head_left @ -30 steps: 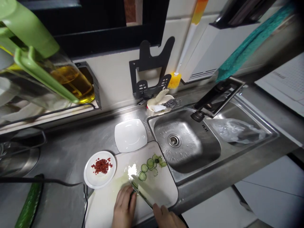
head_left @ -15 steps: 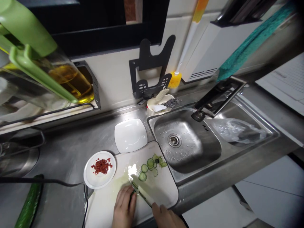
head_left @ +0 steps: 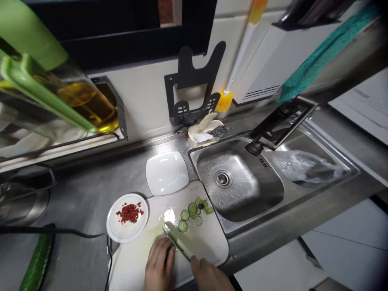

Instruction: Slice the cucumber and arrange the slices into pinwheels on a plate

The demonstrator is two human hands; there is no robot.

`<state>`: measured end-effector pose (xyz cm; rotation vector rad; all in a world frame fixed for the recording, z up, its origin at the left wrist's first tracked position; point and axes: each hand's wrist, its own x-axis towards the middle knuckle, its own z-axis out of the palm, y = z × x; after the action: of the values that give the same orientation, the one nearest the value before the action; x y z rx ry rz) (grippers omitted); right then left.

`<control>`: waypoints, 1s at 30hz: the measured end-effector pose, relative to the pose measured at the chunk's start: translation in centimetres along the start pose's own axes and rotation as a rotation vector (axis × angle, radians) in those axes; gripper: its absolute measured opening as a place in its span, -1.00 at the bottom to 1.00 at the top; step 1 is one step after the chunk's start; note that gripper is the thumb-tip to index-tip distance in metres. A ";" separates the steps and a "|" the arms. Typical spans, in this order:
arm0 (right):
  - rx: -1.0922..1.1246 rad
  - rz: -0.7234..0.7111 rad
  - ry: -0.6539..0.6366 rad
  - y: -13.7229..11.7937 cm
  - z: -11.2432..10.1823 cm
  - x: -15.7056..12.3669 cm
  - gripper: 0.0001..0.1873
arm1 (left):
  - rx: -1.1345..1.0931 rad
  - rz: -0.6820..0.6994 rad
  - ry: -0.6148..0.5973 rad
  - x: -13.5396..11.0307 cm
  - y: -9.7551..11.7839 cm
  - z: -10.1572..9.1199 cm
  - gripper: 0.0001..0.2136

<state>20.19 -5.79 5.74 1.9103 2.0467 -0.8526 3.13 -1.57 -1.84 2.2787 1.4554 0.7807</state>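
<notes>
A white cutting board point(head_left: 209, 242) lies on the steel counter by the sink. My left hand point(head_left: 158, 264) presses down on a short piece of cucumber point(head_left: 169, 251), fingers curled over it. My right hand point(head_left: 209, 277) grips the handle of a knife point(head_left: 178, 245), whose blade rests against the cucumber beside my left fingers. Several cut cucumber slices point(head_left: 192, 209) lie on the board beyond the blade.
A round white plate point(head_left: 121, 232) holds chopped red bits point(head_left: 129, 213). A square white plate point(head_left: 166, 173) sits behind the board. A whole cucumber point(head_left: 36, 260) lies far left by a black cable point(head_left: 60, 231). The sink point(head_left: 242, 186) and faucet point(head_left: 273, 129) are to the right.
The knife blade has tipped up more on edge against the cucumber, and my right hand has shifted slightly left. The slices and plates have not moved.
</notes>
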 end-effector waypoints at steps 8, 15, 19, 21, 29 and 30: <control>0.031 -0.022 -0.067 -0.1 0.5 1.2 -0.58 | -0.010 0.001 -0.005 -0.1 -0.2 0.1 -0.82; 0.003 -0.017 -0.143 -0.4 -0.1 2.2 -0.55 | -0.004 0.007 -0.009 0.1 -0.1 0.1 -0.81; 0.016 0.008 -0.145 -0.9 -0.4 2.9 -0.51 | -0.020 -0.009 -0.024 0.2 0.0 0.0 -0.80; 0.018 0.008 -0.120 -1.1 -0.2 3.1 -0.50 | -0.027 -0.016 -0.027 0.1 0.0 0.0 -0.80; 0.038 0.039 -0.098 -1.1 0.2 3.0 -0.44 | 0.002 -0.027 -0.106 -0.5 -0.2 -0.2 -0.76; 0.047 0.036 -0.084 -1.0 0.4 2.9 -0.43 | 0.026 -0.023 -0.126 -0.7 -0.3 -0.2 -0.74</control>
<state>18.73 -3.54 4.15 1.8955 1.9547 -0.9641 2.59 -2.05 -1.98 2.2814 1.4398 0.6033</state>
